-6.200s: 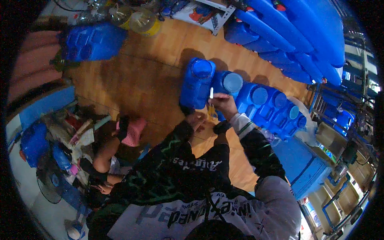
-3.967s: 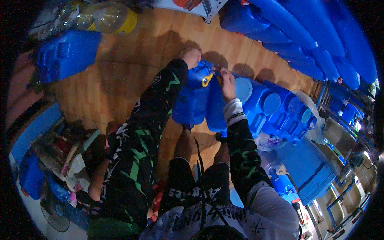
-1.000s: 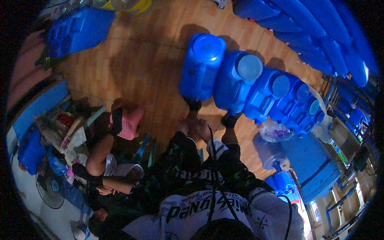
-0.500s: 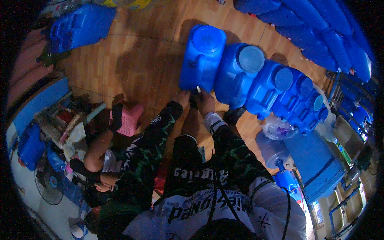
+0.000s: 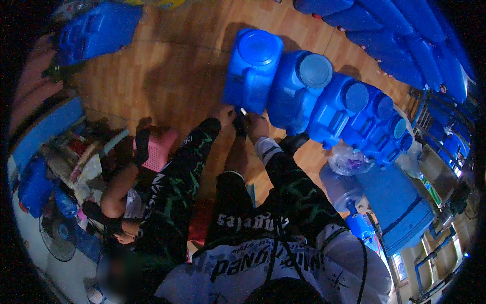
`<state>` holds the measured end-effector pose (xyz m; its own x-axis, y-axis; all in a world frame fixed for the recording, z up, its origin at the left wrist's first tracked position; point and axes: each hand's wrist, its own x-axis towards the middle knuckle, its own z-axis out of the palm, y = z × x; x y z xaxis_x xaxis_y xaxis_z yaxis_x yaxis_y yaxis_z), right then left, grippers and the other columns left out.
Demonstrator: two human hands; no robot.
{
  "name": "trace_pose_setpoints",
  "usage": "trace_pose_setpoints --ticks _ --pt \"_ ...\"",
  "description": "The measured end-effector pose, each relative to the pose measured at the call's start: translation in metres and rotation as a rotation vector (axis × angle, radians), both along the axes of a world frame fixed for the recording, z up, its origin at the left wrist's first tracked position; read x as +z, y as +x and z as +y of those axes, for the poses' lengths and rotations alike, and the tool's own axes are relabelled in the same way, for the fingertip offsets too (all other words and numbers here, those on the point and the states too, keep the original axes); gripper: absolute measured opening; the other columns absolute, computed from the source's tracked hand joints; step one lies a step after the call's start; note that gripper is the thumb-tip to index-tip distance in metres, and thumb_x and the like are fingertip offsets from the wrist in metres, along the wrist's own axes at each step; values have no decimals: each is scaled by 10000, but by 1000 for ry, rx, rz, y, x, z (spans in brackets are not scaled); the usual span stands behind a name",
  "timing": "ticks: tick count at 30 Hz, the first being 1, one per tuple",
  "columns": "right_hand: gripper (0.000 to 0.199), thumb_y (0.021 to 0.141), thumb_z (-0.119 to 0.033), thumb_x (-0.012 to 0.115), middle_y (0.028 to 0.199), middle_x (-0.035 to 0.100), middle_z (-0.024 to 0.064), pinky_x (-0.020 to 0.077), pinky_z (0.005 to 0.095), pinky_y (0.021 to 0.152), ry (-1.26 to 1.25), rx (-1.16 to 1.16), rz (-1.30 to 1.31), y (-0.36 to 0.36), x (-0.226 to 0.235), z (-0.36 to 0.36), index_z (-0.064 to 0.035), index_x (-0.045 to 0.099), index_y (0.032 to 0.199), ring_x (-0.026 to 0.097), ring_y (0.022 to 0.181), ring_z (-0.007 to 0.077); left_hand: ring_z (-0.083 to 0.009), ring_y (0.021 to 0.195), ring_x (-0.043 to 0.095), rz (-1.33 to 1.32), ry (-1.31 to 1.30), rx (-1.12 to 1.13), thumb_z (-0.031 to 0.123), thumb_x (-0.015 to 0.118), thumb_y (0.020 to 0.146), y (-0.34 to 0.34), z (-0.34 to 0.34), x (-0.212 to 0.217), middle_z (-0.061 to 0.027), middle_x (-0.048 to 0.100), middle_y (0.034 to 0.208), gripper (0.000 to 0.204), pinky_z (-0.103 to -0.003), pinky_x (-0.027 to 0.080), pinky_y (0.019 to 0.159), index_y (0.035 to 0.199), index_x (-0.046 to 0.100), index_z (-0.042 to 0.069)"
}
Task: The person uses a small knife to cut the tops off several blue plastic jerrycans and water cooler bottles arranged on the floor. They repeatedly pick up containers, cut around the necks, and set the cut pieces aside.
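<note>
My right hand is closed around a small white stick-like piece, close to the near end of a blue plastic water jug. Beside it, my left hand has its fingers drawn together at the jug's near left corner; what they hold, if anything, is too small to make out. The jug has a round blue cap. A dark shape, perhaps my foot, lies just below and between the hands.
More capped blue jugs run in a row to the right. Several blue containers lie at far right, another blue container at far left. A person's arm is at left by a pink basket. A fan stands lower left.
The view has shifted slightly, so the jugs sit a little further left and higher. Both hands stay at the jug's near end, the white piece still in the right one.
</note>
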<state>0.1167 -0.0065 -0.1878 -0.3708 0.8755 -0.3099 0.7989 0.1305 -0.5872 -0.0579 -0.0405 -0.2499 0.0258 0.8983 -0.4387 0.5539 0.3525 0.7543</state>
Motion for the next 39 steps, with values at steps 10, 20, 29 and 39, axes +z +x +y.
trace_pose_setpoints --ticks 10,20,29,39 --pt "328 767 -312 656 881 652 155 497 431 706 -392 -116 -63 -8 19 -2 -79 599 991 626 820 348 -269 798 625 4 -444 1030 237 589 783 59 -33 -10 -166 645 857 217 -372 489 690 845 663 43" --pt "492 682 -398 728 865 658 145 494 441 702 -351 -455 -79 -46 36 12 -68 541 994 631 816 355 -264 867 632 -281 -213 858 185 602 808 41 -65 -43 -168 655 949 225 -347 493 775 969 671 44" --pt "396 730 -252 720 901 659 144 483 384 651 -417 -860 170 -57 11 13 -10 594 1017 633 761 284 -245 812 645 -93 -237 544 285 584 838 31 -23 11 -132 672 901 286 -339 490 757 981 666 51" --pt "194 844 -93 585 985 642 91 484 327 777 -1149 -1529 1030 -47 6 1 -23 613 1023 606 873 218 -172 819 597 -319 -393 622 210 665 793 15 -11 9 -58 648 873 277 -325 491 731 1001 642 29"
